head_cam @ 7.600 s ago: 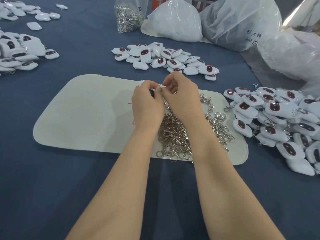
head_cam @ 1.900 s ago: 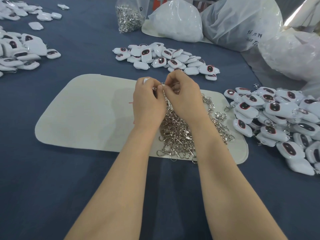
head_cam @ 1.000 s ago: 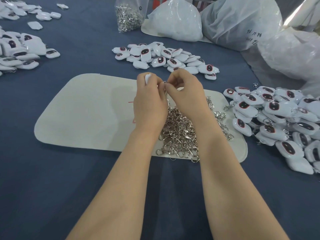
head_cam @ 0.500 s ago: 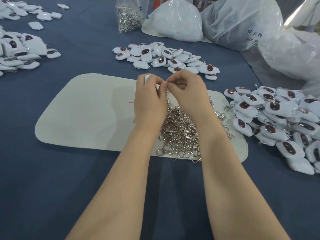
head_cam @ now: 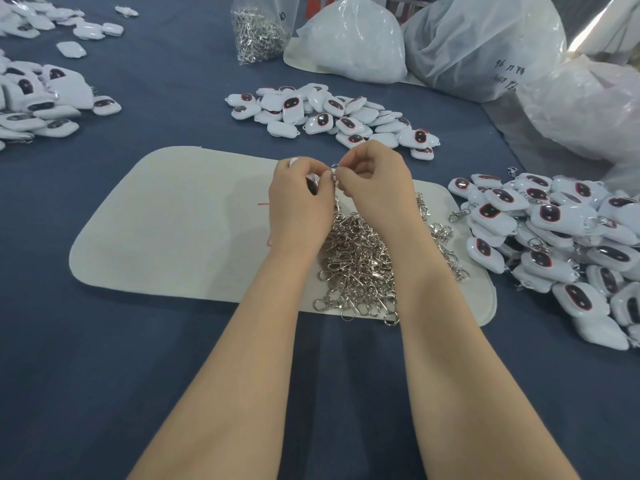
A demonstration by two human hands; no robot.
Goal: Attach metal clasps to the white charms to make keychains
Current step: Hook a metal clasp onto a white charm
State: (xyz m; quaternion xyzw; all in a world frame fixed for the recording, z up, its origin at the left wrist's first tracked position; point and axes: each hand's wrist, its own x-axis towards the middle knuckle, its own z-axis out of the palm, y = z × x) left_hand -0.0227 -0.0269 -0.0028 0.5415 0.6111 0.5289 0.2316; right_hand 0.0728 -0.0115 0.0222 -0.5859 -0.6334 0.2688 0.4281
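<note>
Hardly anything has shifted in the last half second: both hands stay pressed together above the far end of the clasp heap, though a small wire ring now peeks out above the fingertips. The left hand [head_cam: 298, 206] is curled round a white charm [head_cam: 311, 180], a glossy rounded plastic piece of which only a sliver of white shell and dark face shows between the fingers. The right hand [head_cam: 379, 188] pinches a metal clasp [head_cam: 336, 202] by its ring end between thumb and forefinger, right against the charm; the clasp's shiny body dangles between the two hands towards the heap. Whether the ring is already through the charm cannot be told. Below the hands lies a tangled pile of loose clasps [head_cam: 360, 265], silvery hooks with oval eyes, on a cream mat [head_cam: 166, 230] with rounded corners and a soft, felt-like face, spread on the dark blue cloth [head_cam: 104, 375] of the table. Beyond the mat sits a heap of bare charms [head_cam: 332, 116], smooth white pebbles with red-rimmed dark ovals. To the right is a larger heap of finished keychains [head_cam: 554, 233], and more charms [head_cam: 34, 102] lie far left. A clear bag of clasps [head_cam: 256, 32] and crinkled white plastic bags [head_cam: 485, 46] stand at the far side.
</note>
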